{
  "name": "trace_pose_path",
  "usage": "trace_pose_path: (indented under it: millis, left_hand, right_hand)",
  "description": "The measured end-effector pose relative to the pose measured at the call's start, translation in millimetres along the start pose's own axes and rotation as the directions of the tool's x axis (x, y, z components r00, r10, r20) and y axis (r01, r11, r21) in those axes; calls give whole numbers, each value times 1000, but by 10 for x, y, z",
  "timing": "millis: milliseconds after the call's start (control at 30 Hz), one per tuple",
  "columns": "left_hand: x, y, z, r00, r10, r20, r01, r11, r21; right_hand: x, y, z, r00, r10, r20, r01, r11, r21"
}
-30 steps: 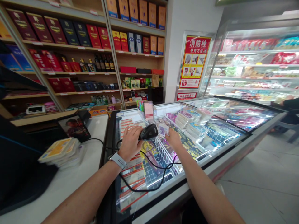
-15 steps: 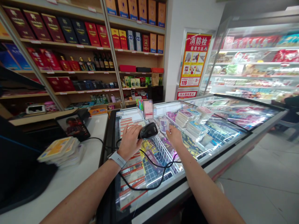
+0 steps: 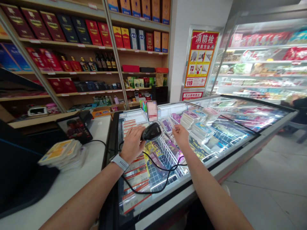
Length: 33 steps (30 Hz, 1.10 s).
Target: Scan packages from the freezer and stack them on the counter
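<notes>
My left hand, with a pale-banded watch on its wrist, is wrapped round a black barcode scanner above the chest freezer's glass lid. The scanner's head points right, towards a small flat purple-and-white packet. My right hand is closed in a pinch at the right edge of that packet, which lies tilted over other pale packets. Stacks of similar flat packets sit on the glass just right of my right hand. A black cable loops across the lid below both hands.
Price labels line the freezer's left side. On the white counter are a pile of yellow-topped packs and a tablet-like screen. Shelves of boxes and bottles stand behind; a lit display fridge and part of a person are at right.
The purple-and-white packet has shifted slightly up and left and shows more of its face. My right hand has moved a little right and up. My left hand keeps the scanner nearly still.
</notes>
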<state>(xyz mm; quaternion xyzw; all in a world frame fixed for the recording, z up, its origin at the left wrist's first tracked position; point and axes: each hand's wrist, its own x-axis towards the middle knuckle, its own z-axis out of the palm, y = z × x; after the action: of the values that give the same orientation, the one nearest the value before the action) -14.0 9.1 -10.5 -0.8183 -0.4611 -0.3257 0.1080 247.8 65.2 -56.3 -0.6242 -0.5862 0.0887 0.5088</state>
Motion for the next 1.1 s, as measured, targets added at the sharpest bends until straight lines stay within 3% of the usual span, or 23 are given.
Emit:
trace_pose_path:
  millis: [233, 400, 1100]
  left_hand:
    - [-13, -19, 12, 999, 13, -34, -12, 1000, 12]
    - [-11, -11, 16, 999, 16, -45, -15, 1000, 23]
    - [-14, -4, 26, 999, 25, -43, -22, 998, 56]
  right_hand:
    - [45, 58, 52, 995, 41, -86, -13, 955, 298]
    - [54, 53, 67, 994, 32, -100, 13, 908, 419]
    - [84, 71, 57, 990, 21, -138, 52, 864, 501]
